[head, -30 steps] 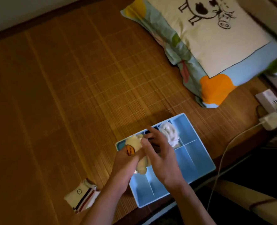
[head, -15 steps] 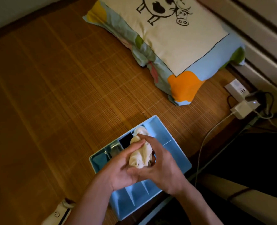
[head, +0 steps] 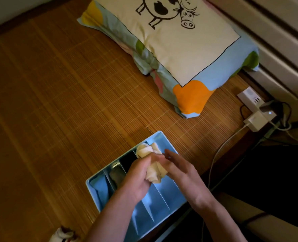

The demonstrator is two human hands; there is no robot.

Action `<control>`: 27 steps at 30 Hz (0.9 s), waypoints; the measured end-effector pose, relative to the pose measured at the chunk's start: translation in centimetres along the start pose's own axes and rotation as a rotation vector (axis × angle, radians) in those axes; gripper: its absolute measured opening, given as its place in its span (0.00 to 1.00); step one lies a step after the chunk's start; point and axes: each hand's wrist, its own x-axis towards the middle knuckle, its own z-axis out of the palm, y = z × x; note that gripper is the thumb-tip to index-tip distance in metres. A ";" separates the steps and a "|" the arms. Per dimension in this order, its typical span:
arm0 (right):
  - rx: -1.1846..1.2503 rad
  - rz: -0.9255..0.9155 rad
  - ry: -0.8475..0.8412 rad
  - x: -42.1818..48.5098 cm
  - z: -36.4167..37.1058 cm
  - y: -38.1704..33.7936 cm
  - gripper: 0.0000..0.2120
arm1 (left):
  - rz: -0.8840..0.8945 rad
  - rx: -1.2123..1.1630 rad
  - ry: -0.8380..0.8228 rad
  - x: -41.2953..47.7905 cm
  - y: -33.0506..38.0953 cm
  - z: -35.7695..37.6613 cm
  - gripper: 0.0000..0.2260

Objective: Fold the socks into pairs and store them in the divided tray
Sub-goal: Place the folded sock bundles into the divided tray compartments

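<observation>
Checking progress from the head cam. Left hand point(head: 137, 179) has its fingers curled round a rolled cream sock pair point(head: 155, 173), gripping it. Right hand point(head: 181, 173) lies against the other side of the roll, fingers point(head: 169, 154) fairly straight, pressing rather than clamping. I see the roll held over the middle of the blue tray point(head: 92, 186), not yet down in a slot as far as I can tell.

Done so far, my read:
- Far row holds a white bundle point(head: 144, 149) in a slot towards the right end.
- Something black point(head: 127, 159) sits in the slot next to it on the left.
- Something grey point(head: 115, 175) sits in the one after that.
- Too dark for me to confirm the black and grey items are sock pairs, but likely.
- So maybe three pairs stored, a fourth folded and in hand.

Left to do:
- Seat this roll in a slot. Near-row slots show blue floor between the dividers, so there's room.
- One striped sock point(head: 62, 235) lies on the mat point(head: 57, 102) at the bottom edge of frame, apart from the tray and partly cut off.
- I can't tell if it's a single or a pair, or whether more lie out of view.

Pillow point(head: 179, 46) and charger point(head: 254, 119) sit beyond and to the right, not in the way. My estimate: past halfway, not finished.
</observation>
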 end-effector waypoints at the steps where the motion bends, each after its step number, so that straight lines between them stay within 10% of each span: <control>1: -0.051 0.005 -0.011 0.0 0.0 -0.3 0.30 | 0.022 0.022 0.016 0.2 -0.1 0.0 0.06; 8: -0.390 -0.050 0.095 1.1 0.8 -0.4 0.18 | 0.079 0.038 0.087 1.3 -1.1 0.3 0.21; 17: -0.625 -0.090 0.402 4.4 -0.2 1.8 0.08 | 0.196 0.314 0.176 4.3 0.4 0.5 0.15; 27: -1.313 -0.224 0.341 8.7 2.7 4.3 0.28 | 0.398 0.380 0.376 5.5 0.7 -2.6 0.04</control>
